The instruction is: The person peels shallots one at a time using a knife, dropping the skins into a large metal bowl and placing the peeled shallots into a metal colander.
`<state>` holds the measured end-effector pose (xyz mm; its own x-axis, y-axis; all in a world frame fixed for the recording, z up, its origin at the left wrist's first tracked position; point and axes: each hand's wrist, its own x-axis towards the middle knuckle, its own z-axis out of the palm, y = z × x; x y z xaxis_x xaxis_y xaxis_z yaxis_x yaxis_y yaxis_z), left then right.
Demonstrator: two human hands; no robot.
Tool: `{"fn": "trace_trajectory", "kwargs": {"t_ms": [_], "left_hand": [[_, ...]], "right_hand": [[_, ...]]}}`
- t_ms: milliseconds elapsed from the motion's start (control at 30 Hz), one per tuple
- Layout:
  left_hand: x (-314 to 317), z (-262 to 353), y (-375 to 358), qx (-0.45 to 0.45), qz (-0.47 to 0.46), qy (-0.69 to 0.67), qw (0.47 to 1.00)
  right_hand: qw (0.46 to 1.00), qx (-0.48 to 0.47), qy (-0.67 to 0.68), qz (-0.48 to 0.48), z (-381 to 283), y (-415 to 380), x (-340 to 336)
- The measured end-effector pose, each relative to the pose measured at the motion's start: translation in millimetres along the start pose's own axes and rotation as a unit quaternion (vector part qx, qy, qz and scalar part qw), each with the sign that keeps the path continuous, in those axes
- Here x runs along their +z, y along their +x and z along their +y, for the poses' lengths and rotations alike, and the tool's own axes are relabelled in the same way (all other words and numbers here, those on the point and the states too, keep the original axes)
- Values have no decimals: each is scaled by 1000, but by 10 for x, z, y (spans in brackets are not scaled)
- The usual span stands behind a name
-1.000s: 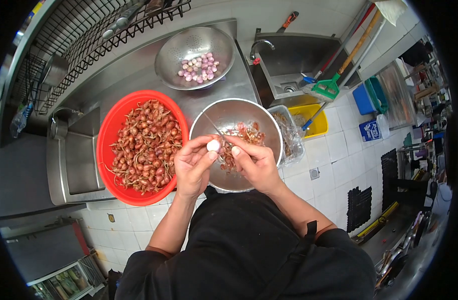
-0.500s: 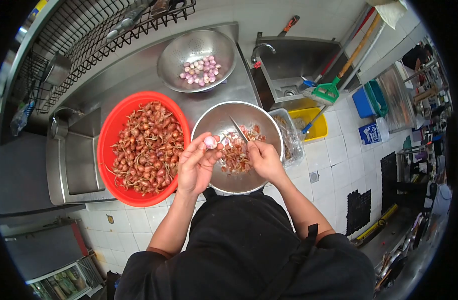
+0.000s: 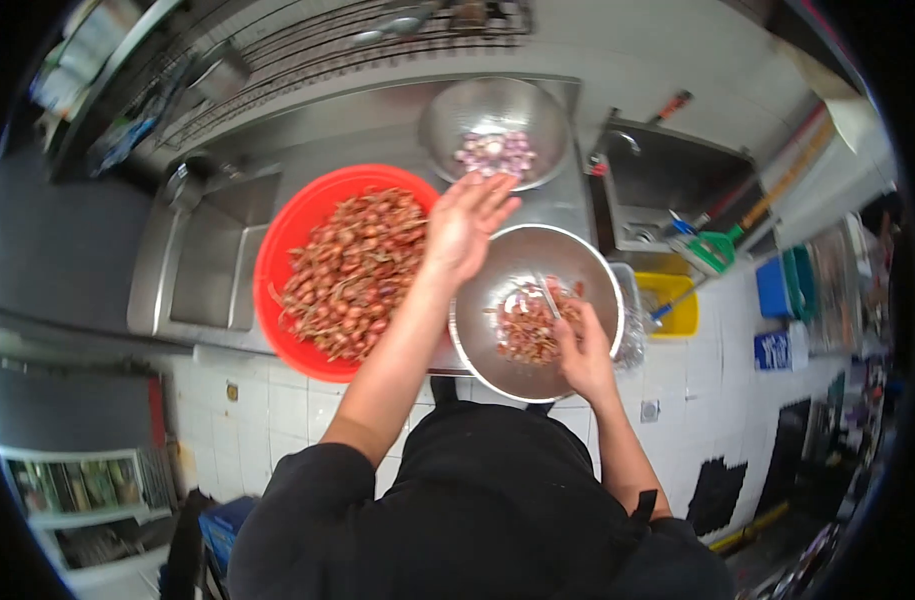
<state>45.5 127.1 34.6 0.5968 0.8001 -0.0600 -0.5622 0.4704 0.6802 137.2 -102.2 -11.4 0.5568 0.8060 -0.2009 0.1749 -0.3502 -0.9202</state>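
My left hand (image 3: 461,235) is stretched out at the near rim of a steel colander (image 3: 444,128), fingers extended and the palm bare. Peeled pinkish shallots (image 3: 512,155) lie inside the colander. Over the right part of a large steel bowl (image 3: 485,300), my right hand (image 3: 587,362) grips a small knife (image 3: 549,297), its blade pointing away from me. Loose brown shallot skins (image 3: 525,335) cover part of the bowl's bottom. To the left, a red basin (image 3: 268,265) holds a heap of unpeeled shallots (image 3: 352,265), partly hidden behind my left forearm.
A steel sink (image 3: 212,265) is at the left of the counter, and another sink basin (image 3: 677,180) at the right. A yellow tub (image 3: 682,318) and a green brush (image 3: 712,250) stand near the steel bowl. A wire rack (image 3: 327,55) hangs above.
My left hand, which held a peeled shallot over the bowl, has reached forward to the colander and let it go. My right hand keeps the knife over the bowl. The view has shifted.
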Motion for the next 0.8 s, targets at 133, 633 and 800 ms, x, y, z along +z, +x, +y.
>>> {"fn": "trace_trajectory", "kwargs": {"t_ms": [133,633,800], "left_hand": [[-213,-51,-208,17,2,151,988],[-2243,541,123,167,207,838,475],[-2184,744,76,110,198,765,603]], "right_hand": [[993,-106,44,-29,163,41,18],[988,112,55,-91,-84,33,100],[995,37,89,-30,60,11,117]]}}
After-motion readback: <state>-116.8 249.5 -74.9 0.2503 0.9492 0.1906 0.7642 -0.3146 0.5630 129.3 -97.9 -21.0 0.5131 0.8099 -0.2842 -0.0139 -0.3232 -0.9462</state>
